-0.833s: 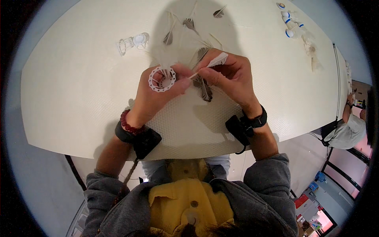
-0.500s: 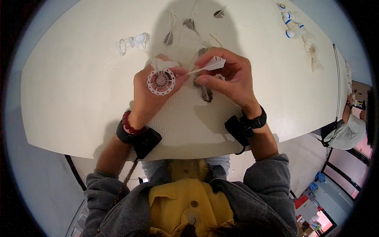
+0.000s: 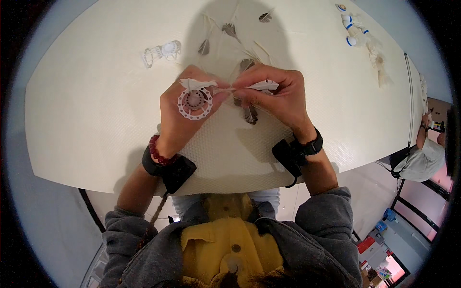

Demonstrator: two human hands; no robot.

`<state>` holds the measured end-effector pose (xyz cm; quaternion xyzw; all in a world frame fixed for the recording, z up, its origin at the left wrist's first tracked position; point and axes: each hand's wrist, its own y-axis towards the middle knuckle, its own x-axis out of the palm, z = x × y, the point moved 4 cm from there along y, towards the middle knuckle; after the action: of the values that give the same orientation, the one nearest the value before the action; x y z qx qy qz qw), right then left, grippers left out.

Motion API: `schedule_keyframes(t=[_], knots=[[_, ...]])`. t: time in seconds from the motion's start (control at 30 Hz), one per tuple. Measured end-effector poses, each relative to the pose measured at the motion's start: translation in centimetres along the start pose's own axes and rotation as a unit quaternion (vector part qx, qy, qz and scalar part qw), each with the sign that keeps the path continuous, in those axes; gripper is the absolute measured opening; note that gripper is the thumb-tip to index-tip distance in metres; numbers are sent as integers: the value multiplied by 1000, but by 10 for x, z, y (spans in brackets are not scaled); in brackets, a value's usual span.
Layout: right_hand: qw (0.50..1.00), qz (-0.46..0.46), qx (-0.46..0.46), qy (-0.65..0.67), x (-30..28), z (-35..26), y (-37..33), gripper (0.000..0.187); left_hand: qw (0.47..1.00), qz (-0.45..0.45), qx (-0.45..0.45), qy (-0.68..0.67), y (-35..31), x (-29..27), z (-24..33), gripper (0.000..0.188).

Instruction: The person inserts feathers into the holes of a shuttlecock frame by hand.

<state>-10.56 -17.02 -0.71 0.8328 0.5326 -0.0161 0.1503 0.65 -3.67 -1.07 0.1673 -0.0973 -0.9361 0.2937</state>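
My left hand (image 3: 185, 103) is closed around a white plastic shuttlecock frame (image 3: 209, 108), its round ring of small holes facing up. A white feather (image 3: 189, 83) lies along the ring's far edge. My right hand (image 3: 283, 93) pinches another white feather (image 3: 265, 85) between thumb and fingers, the vane showing within the hand. Its pale shaft points left to my left fingertips, and the fingertips of both hands nearly meet there. What the shaft's end touches is hidden. Below my right fingers a grey-brown feather (image 3: 250, 115) lies on the table.
A second white plastic frame (image 3: 161, 53) lies on its side at the far left of the table (image 3: 86, 120). Loose dark feathers (image 3: 230, 30) are scattered beyond my hands. At the far right sit blue-banded white shuttlecock pieces (image 3: 352, 41). Another person (image 3: 420, 161) is beyond the right edge.
My right hand has moved slightly nearer my left fingertips, and its spread fingers have closed on the feather. The ring in my left hand has shifted and tilted slightly.
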Motion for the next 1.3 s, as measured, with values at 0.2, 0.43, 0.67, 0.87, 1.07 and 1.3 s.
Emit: schedule_keyframes(t=[0.2, 0.43, 0.67, 0.87, 1.07, 1.3], knots=[[999, -2, 37, 34, 2, 1, -1, 12, 1000, -5, 23, -17, 0, -1, -2, 17], [996, 0, 63, 70, 2, 3, -1, 10, 996, 6, 83, 32, 2, -3, -2, 19], [992, 1, 64, 107, 5, 3, -3, 8, 985, 41, 151, 67, 0, -6, 5, 17], [996, 13, 13, 83, 7, 2, -5, 9, 984, 59, 147, 83, -2, -5, 5, 17], [996, 50, -68, 35, 2, -2, -6, 11, 996, 78, -18, 48, -5, -7, -3, 15], [995, 59, -54, 51, -1, -1, -5, 11, 1000, 9, 14, -5, 1, 1, 1, 19]])
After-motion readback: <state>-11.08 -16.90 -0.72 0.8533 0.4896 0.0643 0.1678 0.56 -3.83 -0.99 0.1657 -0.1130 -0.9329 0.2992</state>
